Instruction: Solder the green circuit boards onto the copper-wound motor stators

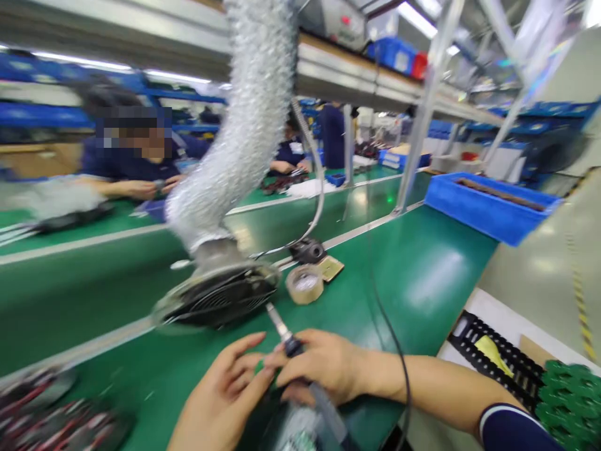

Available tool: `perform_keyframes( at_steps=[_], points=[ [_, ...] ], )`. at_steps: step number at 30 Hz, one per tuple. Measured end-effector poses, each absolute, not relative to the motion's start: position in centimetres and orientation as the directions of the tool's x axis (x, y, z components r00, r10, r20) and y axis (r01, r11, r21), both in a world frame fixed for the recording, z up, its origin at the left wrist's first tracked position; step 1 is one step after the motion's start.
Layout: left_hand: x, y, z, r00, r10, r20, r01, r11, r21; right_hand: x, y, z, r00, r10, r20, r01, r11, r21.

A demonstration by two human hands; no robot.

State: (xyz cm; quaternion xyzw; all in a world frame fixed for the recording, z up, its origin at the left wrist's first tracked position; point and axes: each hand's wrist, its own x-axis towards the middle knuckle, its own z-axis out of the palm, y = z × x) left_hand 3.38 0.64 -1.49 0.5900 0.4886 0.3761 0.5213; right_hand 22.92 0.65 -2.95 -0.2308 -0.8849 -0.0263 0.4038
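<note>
My right hand (328, 366) is wrapped around the dark handle of a soldering iron (280, 324), whose metal tip points up and away to the left. Close against it, my left hand (220, 391) has its thumb and fingers brought together in a pinch. A small bright green bit shows at those fingertips, too small to name. Below the hands lies a blurred, shiny clear bag (300, 429) with greenish pieces in it. Beyond the iron's tip hangs the black grille of a fume extractor (220, 294).
A silver flexible duct (253, 106) rises from the extractor. A tape roll (305, 284), a yellowish pad (331, 268) and a black holder (307, 250) stand behind. Dark parts with red wires (70, 413) lie left. A blue bin (488, 203) sits far right. Co-workers sit opposite.
</note>
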Motion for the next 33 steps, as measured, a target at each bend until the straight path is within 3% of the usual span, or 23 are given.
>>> perform_keyframes(
  at_steps=[5, 10, 13, 15, 20, 25, 33],
  points=[
    [5.1, -0.4, 0.2, 0.250, 0.964, -0.091, 0.060, 0.078, 0.995, 24.0, -0.5, -1.8, -0.456, 0.540, 0.708, 0.350, 0.840, -0.415],
    [1.7, 1.6, -1.5, 0.386, 0.921, 0.056, 0.234, -0.156, 0.959, 26.3, -0.1, -1.9, -0.431, 0.681, 0.592, 0.401, 0.732, -0.550],
    [0.7, 1.9, -2.8, 0.630, 0.776, 0.023, 0.224, -0.211, 0.951, 26.9, -0.4, -2.4, -0.503, 0.714, 0.486, 0.457, 0.698, -0.552],
    [1.1, 1.7, -3.5, 0.679, 0.734, 0.010, 0.243, -0.237, 0.941, 26.7, -0.7, -2.7, -0.540, 0.701, 0.465, 0.467, 0.710, -0.527],
    [3.0, 0.4, -4.6, 0.564, 0.824, 0.041, 0.324, -0.267, 0.907, 26.1, -1.1, -2.7, -0.557, 0.684, 0.472, 0.494, 0.729, -0.474],
    [3.1, -0.8, -4.7, 0.533, 0.838, 0.114, 0.363, -0.349, 0.864, 26.2, -1.1, -1.8, -0.627, 0.663, 0.409, 0.445, 0.736, -0.511],
    [2.3, -0.1, -3.9, 0.589, 0.769, 0.248, 0.186, -0.428, 0.884, 26.2, -1.3, -1.1, -0.675, 0.631, 0.382, 0.420, 0.755, -0.504]
  ],
)
